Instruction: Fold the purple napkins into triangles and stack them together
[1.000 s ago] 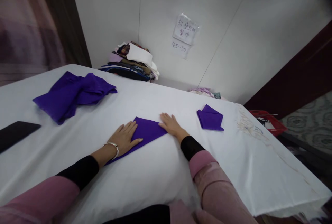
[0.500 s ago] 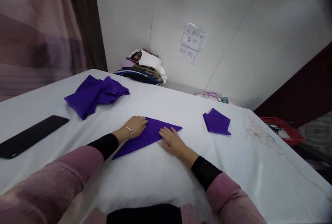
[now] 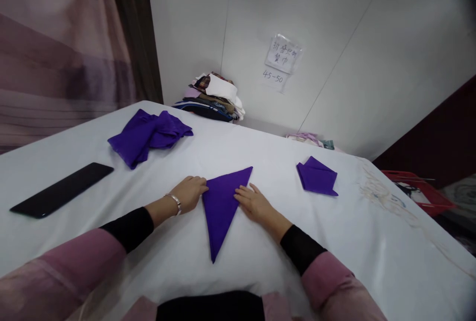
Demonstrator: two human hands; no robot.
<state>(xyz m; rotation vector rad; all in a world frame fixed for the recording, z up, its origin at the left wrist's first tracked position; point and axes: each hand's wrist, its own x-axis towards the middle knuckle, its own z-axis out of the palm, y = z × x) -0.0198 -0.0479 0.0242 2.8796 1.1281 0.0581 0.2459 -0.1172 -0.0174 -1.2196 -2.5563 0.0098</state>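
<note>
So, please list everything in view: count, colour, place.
tablecloth: 1, white, middle
triangular cloth: 1, purple, centre
folded cloth: 1, purple, right
loose heap: 1, purple, back left
slab: 1, black, left
clothes piles: 2, mixed colours, back
signs: 2, white, upper centre
basket: 1, red, far right
curtain: 1, pink, left edge
bracelet: 1, silver, left wrist
sleeves: 2, pink-black, foreground
left grip: 1, bare, triangular cloth's left corner
right grip: 1, bare, its right edge

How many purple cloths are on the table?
3 show: a triangle in the middle, a folded one on the right, and a crumpled heap at back left, which may hide more.
</note>
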